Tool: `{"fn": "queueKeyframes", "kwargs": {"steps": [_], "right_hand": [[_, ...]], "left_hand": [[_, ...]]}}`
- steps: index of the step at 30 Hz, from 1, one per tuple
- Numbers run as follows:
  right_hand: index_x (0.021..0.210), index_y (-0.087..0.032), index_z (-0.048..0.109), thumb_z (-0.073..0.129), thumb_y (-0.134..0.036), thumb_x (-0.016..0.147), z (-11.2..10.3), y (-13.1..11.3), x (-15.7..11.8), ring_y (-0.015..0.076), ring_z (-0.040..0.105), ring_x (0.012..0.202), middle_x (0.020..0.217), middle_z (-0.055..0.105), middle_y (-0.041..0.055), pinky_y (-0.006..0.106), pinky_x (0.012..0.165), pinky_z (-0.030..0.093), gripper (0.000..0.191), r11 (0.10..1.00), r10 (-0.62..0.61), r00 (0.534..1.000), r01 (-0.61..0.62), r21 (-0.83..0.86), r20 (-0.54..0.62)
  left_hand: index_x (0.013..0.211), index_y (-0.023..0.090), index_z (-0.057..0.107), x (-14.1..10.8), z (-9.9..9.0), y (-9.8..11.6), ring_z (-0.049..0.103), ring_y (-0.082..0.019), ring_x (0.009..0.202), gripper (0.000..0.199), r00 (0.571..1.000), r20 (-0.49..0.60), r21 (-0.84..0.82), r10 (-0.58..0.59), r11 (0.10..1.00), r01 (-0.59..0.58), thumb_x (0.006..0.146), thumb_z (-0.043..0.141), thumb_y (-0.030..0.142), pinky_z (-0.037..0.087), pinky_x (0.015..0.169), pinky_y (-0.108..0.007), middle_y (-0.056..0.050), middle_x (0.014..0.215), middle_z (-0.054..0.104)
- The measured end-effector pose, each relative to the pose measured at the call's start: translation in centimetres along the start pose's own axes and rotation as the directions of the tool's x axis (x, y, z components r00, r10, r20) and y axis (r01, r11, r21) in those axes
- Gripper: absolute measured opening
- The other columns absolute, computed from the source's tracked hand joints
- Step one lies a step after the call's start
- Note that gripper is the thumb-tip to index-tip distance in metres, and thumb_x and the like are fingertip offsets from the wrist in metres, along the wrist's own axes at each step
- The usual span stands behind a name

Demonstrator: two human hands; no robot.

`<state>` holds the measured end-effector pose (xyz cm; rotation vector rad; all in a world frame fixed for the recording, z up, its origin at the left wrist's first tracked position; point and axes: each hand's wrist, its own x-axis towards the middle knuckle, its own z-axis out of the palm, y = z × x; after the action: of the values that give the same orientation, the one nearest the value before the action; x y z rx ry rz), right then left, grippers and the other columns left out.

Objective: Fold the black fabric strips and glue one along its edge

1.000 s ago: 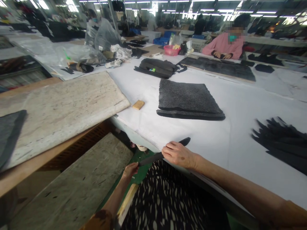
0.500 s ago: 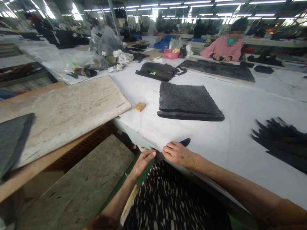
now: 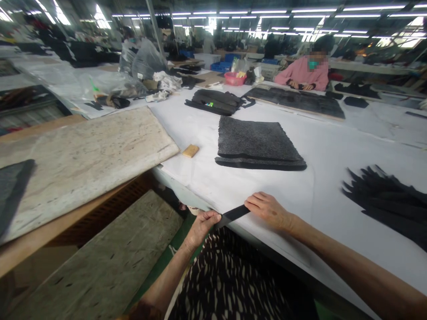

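Note:
A narrow black fabric strip runs between my two hands across the near edge of the white table. My left hand is closed, pinching the strip's left end between thumb and fingers at the table edge. At the other end, my right hand is closed on the strip, its fingers bent over the top and covering that end. Beyond my hands lies a stack of dark grey fabric pieces with a black band along its near side.
Left of me is a pale worn board, with a yellowish block near its corner. Black fabric pieces fan out at right. Behind the stack lies a black bundle. A person in pink works across the table.
My right hand has slid to the right along the strip, away from my left hand, so more of the strip shows between them. My left hand keeps its pinch.

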<state>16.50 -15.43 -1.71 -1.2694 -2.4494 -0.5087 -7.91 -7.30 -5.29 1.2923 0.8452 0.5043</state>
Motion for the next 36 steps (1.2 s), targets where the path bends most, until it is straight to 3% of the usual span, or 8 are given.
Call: {"fn": "queueKeyframes", "kwargs": {"steps": [5, 9, 14, 19, 30, 36], "right_hand": [[0.078, -0.014, 0.059, 0.043, 0.0, 0.087, 0.6, -0.9, 1.3, 0.0154, 0.041, 0.069, 0.072, 0.056, 0.0026, 0.029, 0.063, 0.032, 0.023, 1.0, -0.004, 1.0, 0.004, -0.021, -0.011], [0.077, -0.014, 0.059, 0.046, -0.003, 0.087, 0.9, -2.3, 3.4, 0.0149, 0.042, 0.069, 0.073, 0.054, 0.0023, 0.029, 0.063, 0.032, 0.02, 0.994, -0.104, 0.994, 0.104, -0.018, 0.024], [0.081, -0.014, 0.058, 0.045, -0.003, 0.089, 1.1, -2.9, 4.4, 0.0147, 0.044, 0.074, 0.083, 0.056, 0.0034, 0.029, 0.064, 0.032, 0.019, 0.979, -0.202, 0.978, 0.203, -0.008, 0.057], [0.08, -0.014, 0.057, 0.043, -0.004, 0.09, 1.1, -2.6, 3.9, 0.0149, 0.043, 0.074, 0.084, 0.056, 0.0048, 0.03, 0.063, 0.03, 0.021, 0.973, -0.228, 0.971, 0.229, -0.01, 0.067], [0.08, -0.013, 0.057, 0.042, -0.001, 0.089, 0.5, -1.1, 2.1, 0.0145, 0.042, 0.071, 0.078, 0.053, 0.0034, 0.03, 0.064, 0.029, 0.021, 0.984, -0.146, 0.987, 0.153, -0.097, 0.069], [0.082, -0.012, 0.059, 0.042, 0.003, 0.085, 0.3, -0.8, 0.8, 0.0157, 0.044, 0.073, 0.081, 0.056, 0.0043, 0.03, 0.065, 0.034, 0.023, 0.992, -0.024, 0.995, 0.036, -0.124, 0.099]], "left_hand": [[0.058, 0.015, 0.062, -0.6, -1.1, -0.4, 0.041, -0.011, 0.051, 0.034, 0.998, 0.002, -0.011, -0.069, 0.998, 0.069, 0.067, 0.07, 0.047, 0.032, 0.052, -0.024, 0.002, 0.052, 0.052], [0.056, 0.016, 0.058, -2.1, -2.9, -0.9, 0.04, -0.01, 0.049, 0.037, 0.988, -0.043, 0.006, -0.15, 0.989, 0.151, 0.066, 0.069, 0.049, 0.031, 0.049, -0.024, 0.002, 0.051, 0.05], [0.056, 0.015, 0.059, -4.0, -4.6, -0.8, 0.041, -0.011, 0.053, 0.038, 0.989, -0.086, 0.097, -0.12, 0.987, 0.128, 0.068, 0.066, 0.051, 0.033, 0.051, -0.023, 0.001, 0.054, 0.049], [0.056, 0.016, 0.055, -5.1, -4.8, 0.2, 0.038, -0.011, 0.052, 0.041, 0.989, -0.079, 0.137, -0.125, 0.981, 0.135, 0.071, 0.064, 0.053, 0.032, 0.049, -0.023, 0.001, 0.053, 0.046], [0.055, 0.017, 0.053, -5.4, -4.4, 1.3, 0.036, -0.011, 0.05, 0.045, 0.983, -0.097, 0.17, -0.154, 0.971, 0.168, 0.069, 0.065, 0.058, 0.03, 0.046, -0.023, 0.002, 0.052, 0.042], [0.055, 0.017, 0.053, -5.6, -4.5, 1.3, 0.036, -0.011, 0.052, 0.043, 0.983, -0.113, 0.19, -0.142, 0.968, 0.162, 0.07, 0.065, 0.056, 0.031, 0.047, -0.023, 0.002, 0.053, 0.042]]}}
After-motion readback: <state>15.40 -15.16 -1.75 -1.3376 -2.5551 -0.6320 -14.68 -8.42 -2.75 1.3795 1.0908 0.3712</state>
